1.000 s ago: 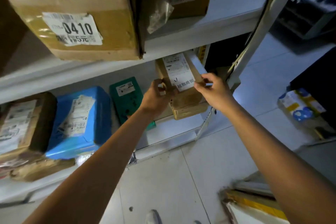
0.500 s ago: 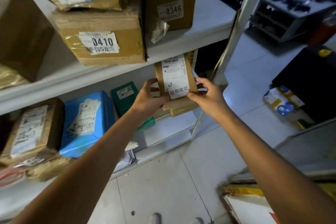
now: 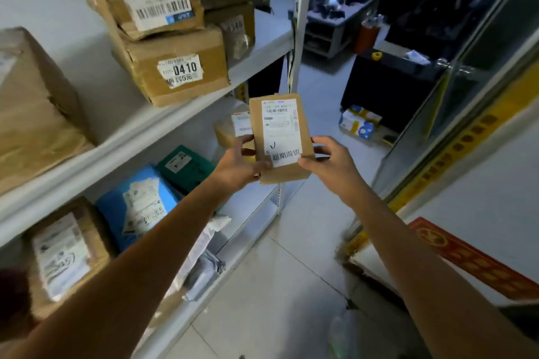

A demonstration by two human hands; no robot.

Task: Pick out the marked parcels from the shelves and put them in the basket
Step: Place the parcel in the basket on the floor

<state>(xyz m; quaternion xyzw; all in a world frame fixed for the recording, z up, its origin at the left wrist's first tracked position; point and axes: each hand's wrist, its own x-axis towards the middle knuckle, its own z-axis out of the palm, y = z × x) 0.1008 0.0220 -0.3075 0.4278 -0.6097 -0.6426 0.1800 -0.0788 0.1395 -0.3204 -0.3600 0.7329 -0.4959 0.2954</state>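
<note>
A small brown cardboard parcel [image 3: 280, 137] with a white label bearing a hand-drawn tick is held upright in front of the shelves, clear of the lower shelf. My left hand [image 3: 239, 163] grips its left edge and my right hand [image 3: 326, 163] grips its right edge, thumbs on the front face. Another brown parcel [image 3: 230, 128] with a white label stays on the lower shelf just behind it. No basket is in view.
The white shelf unit [image 3: 163, 125] carries a box labelled 0410 [image 3: 178, 73], a blue parcel [image 3: 137, 207], a green parcel [image 3: 186, 166] and more boxes. Tiled floor [image 3: 280, 285] lies below. A red mat [image 3: 472, 259] and a glass door [image 3: 455, 96] are on the right.
Both hands have lifted the ticked parcel off the stack on the lower shelf and drawn it out and up. The view has swung up and right.
</note>
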